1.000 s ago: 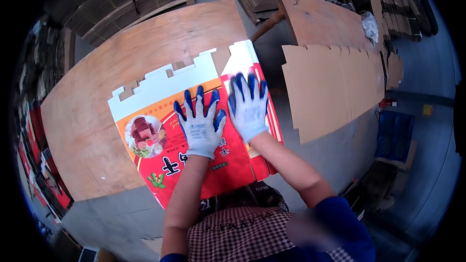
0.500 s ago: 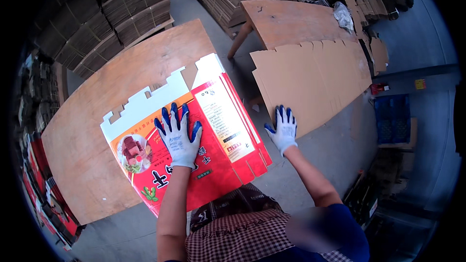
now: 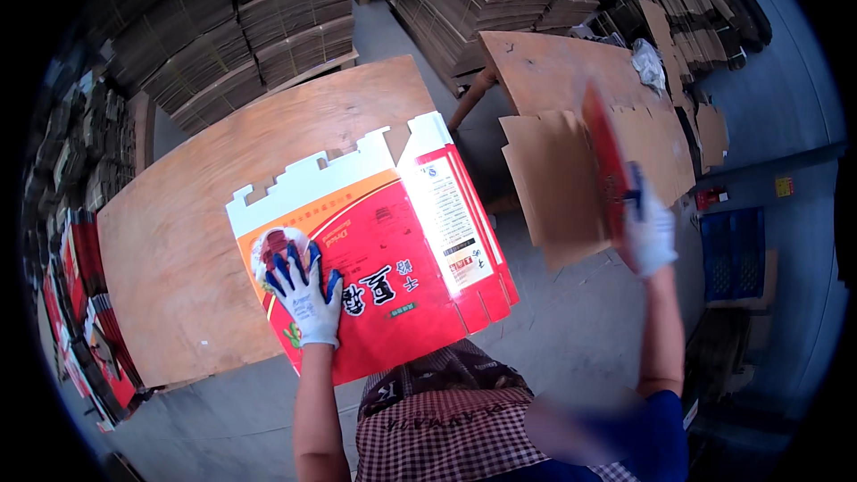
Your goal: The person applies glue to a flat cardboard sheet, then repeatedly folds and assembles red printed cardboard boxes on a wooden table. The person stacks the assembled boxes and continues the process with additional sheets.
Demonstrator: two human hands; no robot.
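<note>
My left hand (image 3: 306,299), in a white and blue coated glove, lies flat with fingers spread on a red printed carton blank (image 3: 384,277). The blank rests print up on a wooden table, its white notched flaps along the far edge. To the right, my gloved right hand (image 3: 650,236) is closed at a lifted, bent part of a cardboard sheet (image 3: 558,178). Red print shows on the raised part; plain brown faces up elsewhere. Motion blurs that hand and the raised part, and the fingertips are partly hidden.
The wooden table (image 3: 178,241) lies under the blank. A second wooden table (image 3: 571,71) stands at the far right, with crumpled plastic (image 3: 649,66) on it. Stacks of flat cardboard (image 3: 295,27) rise behind. Blue crates (image 3: 732,254) stand at the right wall.
My right hand has moved right and closed on the cardboard sheet, part of which now stands raised. My left hand has slid left and nearer across the red blank. The whole view has shifted slightly.
</note>
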